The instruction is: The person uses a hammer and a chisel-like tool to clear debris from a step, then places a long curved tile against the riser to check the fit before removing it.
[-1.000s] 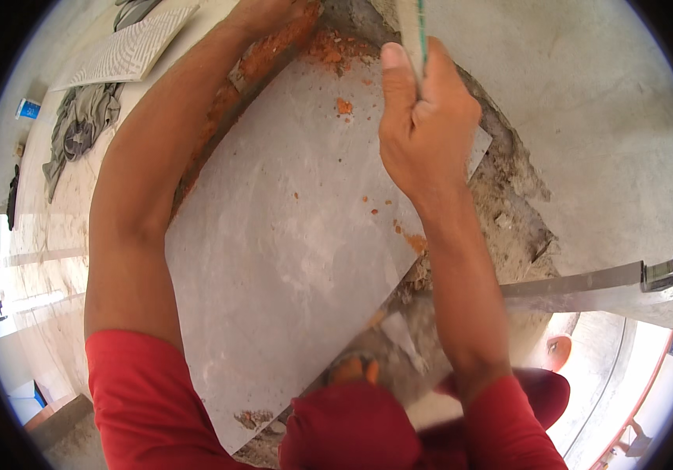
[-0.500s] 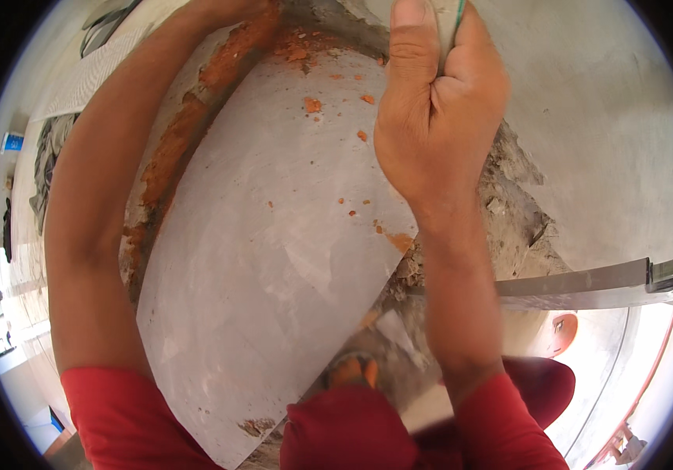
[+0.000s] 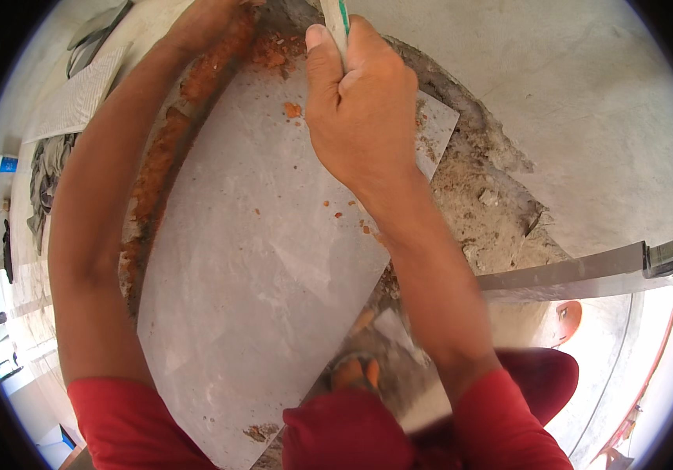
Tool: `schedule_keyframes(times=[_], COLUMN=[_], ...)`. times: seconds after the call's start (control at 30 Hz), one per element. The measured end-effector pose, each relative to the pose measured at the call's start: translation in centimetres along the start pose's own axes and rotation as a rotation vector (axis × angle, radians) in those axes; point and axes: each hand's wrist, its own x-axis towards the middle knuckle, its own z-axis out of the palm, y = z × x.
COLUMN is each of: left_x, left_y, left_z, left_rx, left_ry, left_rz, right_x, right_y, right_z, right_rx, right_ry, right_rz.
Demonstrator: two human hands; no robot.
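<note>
My right hand [image 3: 364, 106] is closed round a pale handle [image 3: 335, 27] with a green stripe; the tool's head lies outside the picture. Beneath that hand and forearm spreads a large grey tile [image 3: 258, 251], strewn with orange crumbs. At the upper edge, my left hand [image 3: 215, 23] is beside the strip of broken orange masonry [image 3: 168, 149] that runs along the tile's left side. Its fingers look curled, but the picture's edge cuts them off and hides what they may hold.
Rough broken mortar [image 3: 485, 196] borders the tile on the right, next to a smooth grey surface [image 3: 579, 102]. A long flat metal strip [image 3: 571, 270] reaches in from the right. Dark cloth [image 3: 50, 172] and a blue-and-white container [image 3: 7, 164] lie at the left.
My right hand has moved left with the handle, uncovering the tile's far right corner. My left hand shows a little more at the top edge.
</note>
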Motion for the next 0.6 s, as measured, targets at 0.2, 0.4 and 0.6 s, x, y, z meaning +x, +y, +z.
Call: schedule_keyframes(times=[0.2,0.4,0.6], left_x=[-0.3,-0.3,-0.6], left_y=[2.6,7.7,0.8], left_z=[-0.5,-2.3,0.6], left_rx=[0.202,0.132,0.109], left_ry=[0.0,-0.146,0.116], left_rz=[0.111,-0.219,-0.033], right_x=[-0.9,-2.2,-6.8], right_y=[-1.3,-2.3,-4.5], right_z=[1.6,-0.3,-3.0], right_rx=[0.089,0.141,0.216], right_ry=[0.267,0.295,0.189], right_rz=[-0.165,-0.164,-0.068])
